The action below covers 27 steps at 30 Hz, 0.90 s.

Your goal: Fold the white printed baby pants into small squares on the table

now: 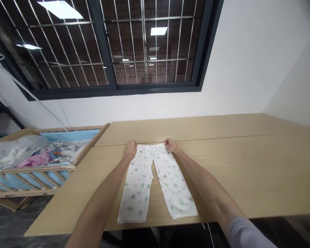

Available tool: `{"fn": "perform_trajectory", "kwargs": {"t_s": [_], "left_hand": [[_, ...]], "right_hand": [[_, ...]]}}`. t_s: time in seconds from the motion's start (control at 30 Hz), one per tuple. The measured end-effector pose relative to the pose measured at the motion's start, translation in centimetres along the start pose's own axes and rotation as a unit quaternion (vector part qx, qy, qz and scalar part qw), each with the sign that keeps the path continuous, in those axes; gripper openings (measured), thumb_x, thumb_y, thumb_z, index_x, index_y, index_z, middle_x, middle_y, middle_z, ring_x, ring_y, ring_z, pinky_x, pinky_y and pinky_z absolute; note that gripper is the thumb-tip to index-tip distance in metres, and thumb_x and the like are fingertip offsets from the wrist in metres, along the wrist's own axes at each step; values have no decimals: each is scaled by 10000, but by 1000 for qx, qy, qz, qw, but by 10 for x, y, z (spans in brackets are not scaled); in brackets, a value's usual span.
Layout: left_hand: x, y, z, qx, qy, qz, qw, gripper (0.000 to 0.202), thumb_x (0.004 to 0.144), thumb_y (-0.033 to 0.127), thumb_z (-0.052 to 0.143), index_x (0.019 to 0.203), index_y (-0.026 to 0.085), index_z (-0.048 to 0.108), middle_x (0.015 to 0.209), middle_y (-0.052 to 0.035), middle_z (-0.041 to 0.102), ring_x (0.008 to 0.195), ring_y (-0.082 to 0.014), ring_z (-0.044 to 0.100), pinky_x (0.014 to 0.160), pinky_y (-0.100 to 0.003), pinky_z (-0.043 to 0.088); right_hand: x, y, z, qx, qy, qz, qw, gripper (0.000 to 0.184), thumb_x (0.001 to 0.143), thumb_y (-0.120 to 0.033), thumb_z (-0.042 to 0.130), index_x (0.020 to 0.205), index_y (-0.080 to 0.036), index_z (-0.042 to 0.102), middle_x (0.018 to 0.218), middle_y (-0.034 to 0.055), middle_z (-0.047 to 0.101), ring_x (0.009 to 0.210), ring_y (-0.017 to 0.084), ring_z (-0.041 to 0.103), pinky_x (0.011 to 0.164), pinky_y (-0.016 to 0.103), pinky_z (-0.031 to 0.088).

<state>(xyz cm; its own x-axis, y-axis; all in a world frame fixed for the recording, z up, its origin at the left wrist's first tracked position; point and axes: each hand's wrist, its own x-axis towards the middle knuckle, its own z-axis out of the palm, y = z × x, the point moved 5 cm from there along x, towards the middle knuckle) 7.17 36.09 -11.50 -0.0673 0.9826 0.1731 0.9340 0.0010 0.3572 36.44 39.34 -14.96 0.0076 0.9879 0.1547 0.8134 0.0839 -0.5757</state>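
Observation:
A pair of small white trousers [139, 179] with a pale green and pink print lies flat on the wooden table [235, 168]. Its waistband points away from me, and the two legs spread apart toward the near edge. My left hand [131, 148] pinches the left corner of the waistband between closed fingers. At the opposite corner, my right hand [171, 145] grips the waistband in the same way. The fingertips of both hands partly hide the cloth they hold.
On the left stands a wooden cot [74, 164] with blue lining, holding a pink cloth [38, 159], white clothes and a clear plastic bag [20, 144]. A barred window [155, 88] and white wall rise behind the table. A seam runs across the tabletop.

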Motion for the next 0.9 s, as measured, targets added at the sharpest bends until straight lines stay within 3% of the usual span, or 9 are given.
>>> {"fn": "perform_trajectory", "kwargs": {"t_s": [0.17, 0.37, 0.53, 0.63, 0.7, 0.77, 0.83, 0.9], "left_hand": [[7, 8, 4, 21, -4, -13, 1000, 283, 963, 388, 633, 1144, 170, 641, 1182, -80, 651, 1056, -225, 639, 929, -450, 553], [-2, 24, -4, 23, -13, -23, 999, 286, 964, 386, 627, 1146, 167, 637, 1193, -80, 644, 1086, -236, 626, 957, -469, 532], [-31, 64, -31, 19, 10, -6, 1000, 331, 984, 241, 508, 1291, 118, 532, 1389, -219, 508, 1301, -324, 487, 1048, -467, 412], [-73, 102, -37, 2, -35, 57, 998, 332, 998, 311, 454, 1263, 129, 538, 1273, -204, 599, 1184, -311, 576, 956, -411, 451], [-116, 128, -32, -9, -100, 110, 989, 310, 981, 417, 479, 1097, 169, 623, 1001, -126, 699, 948, -287, 662, 830, -386, 492], [-168, 153, -23, -15, -159, 159, 974, 336, 940, 495, 520, 892, 197, 667, 801, -77, 694, 776, -263, 672, 736, -367, 499], [-221, 177, -11, -15, -211, 224, 951, 445, 956, 523, 436, 788, 193, 683, 753, -101, 693, 728, -276, 679, 706, -395, 501], [-264, 196, 4, -5, -248, 264, 932, 478, 959, 485, 392, 807, 173, 721, 793, -162, 715, 762, -322, 695, 727, -456, 506]], "right_hand": [[11, 7, 8, 2, 13, 29, 1000, 138, 917, -178, 571, 1016, -208, 662, 1092, 75, 735, 1099, 239, 616, 962, 364, 370], [17, 14, 6, 19, 8, 49, 999, 104, 880, -203, 621, 974, -200, 665, 1038, 76, 737, 1071, 236, 623, 950, 343, 396], [16, 14, 1, 71, -17, 35, 997, 163, 806, -240, 682, 963, -192, 682, 914, 39, 743, 918, 190, 646, 810, 257, 458], [17, 17, -3, 109, -35, 25, 993, 154, 827, -250, 649, 939, -162, 707, 914, 55, 756, 861, 177, 667, 758, 233, 478], [18, 18, -6, 134, -46, 20, 990, 153, 845, -248, 626, 906, -148, 725, 943, 70, 767, 874, 178, 683, 768, 228, 491], [20, 19, -8, 156, -53, 21, 986, 167, 858, -256, 618, 880, -142, 739, 967, 80, 774, 909, 184, 695, 802, 231, 498], [20, 20, -10, 172, -59, 25, 983, 180, 857, -280, 635, 874, -141, 748, 977, 85, 778, 930, 193, 702, 823, 239, 504], [20, 18, -10, 180, -61, 28, 981, 174, 840, -294, 663, 862, -144, 750, 970, 84, 780, 934, 203, 706, 821, 248, 511]]}}
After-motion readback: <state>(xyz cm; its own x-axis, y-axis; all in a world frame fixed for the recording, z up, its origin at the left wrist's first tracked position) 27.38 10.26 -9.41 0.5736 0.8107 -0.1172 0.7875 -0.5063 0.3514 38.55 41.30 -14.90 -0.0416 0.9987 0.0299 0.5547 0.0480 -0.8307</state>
